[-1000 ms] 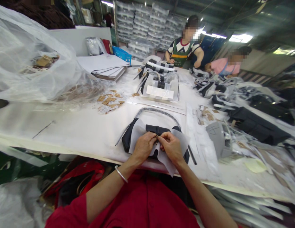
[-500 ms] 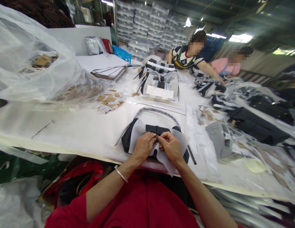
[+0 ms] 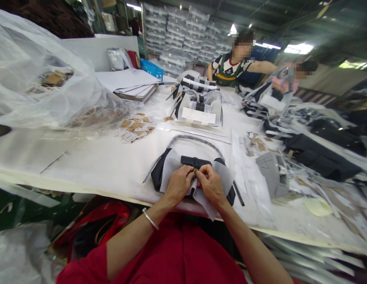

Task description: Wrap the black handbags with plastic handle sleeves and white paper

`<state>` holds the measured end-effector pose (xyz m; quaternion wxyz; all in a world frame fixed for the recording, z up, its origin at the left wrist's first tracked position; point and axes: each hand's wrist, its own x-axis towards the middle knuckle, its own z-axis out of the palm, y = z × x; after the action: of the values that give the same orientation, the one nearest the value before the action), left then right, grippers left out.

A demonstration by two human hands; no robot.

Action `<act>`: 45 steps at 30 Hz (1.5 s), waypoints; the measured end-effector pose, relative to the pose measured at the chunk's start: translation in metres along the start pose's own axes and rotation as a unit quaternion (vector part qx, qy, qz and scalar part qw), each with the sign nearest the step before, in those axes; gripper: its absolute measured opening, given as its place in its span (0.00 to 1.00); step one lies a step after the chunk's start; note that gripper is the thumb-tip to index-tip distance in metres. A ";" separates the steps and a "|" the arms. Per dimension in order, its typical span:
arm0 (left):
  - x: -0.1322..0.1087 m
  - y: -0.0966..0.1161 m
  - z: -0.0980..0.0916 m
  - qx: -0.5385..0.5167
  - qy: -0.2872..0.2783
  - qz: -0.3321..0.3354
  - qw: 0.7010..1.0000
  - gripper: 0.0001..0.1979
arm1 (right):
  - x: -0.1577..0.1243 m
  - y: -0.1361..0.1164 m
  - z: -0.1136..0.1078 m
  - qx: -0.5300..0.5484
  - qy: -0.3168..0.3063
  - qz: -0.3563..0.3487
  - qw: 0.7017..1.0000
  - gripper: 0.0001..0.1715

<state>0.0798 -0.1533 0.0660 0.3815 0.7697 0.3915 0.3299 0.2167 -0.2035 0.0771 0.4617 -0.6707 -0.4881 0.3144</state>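
A black handbag (image 3: 158, 173) lies on the table in front of me, its handle (image 3: 198, 139) wrapped in clear film and arched away from me. White tissue paper (image 3: 227, 171) covers much of its front on both sides. My left hand (image 3: 180, 182) and my right hand (image 3: 211, 183) meet at the middle of the bag, just below its black strap flap (image 3: 196, 161). Both hands are closed in a pinch, fingertips almost touching. Whatever small part they pinch at the clasp area is hidden by the fingers.
Brown tags (image 3: 137, 127) lie in a pile beyond the bag, near a large clear plastic bag (image 3: 53, 86). Wrapped handbags (image 3: 198, 108) stand farther back. More black bags (image 3: 322, 156) and wrapping crowd the right side. A co-worker (image 3: 232, 67) stands across the table.
My hands stay at the bag's middle, with only slight finger movement. Across the table, the co-worker's arm has risen outward, and a wrapped bag now shows lifted near it.
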 end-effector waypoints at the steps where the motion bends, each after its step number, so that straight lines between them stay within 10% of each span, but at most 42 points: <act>1: 0.001 0.000 0.000 -0.004 -0.001 -0.004 1.000 0.09 | 0.000 0.000 0.000 0.001 -0.004 -0.001 1.000 0.13; 45: 0.000 0.002 -0.005 -0.032 -0.009 -0.001 0.999 0.08 | -0.004 -0.004 0.003 0.060 0.059 0.066 0.994 0.22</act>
<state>0.0767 -0.1529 0.0697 0.4098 0.7594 0.3780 0.3353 0.2111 -0.2058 0.0793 0.5078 -0.6898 -0.3947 0.3325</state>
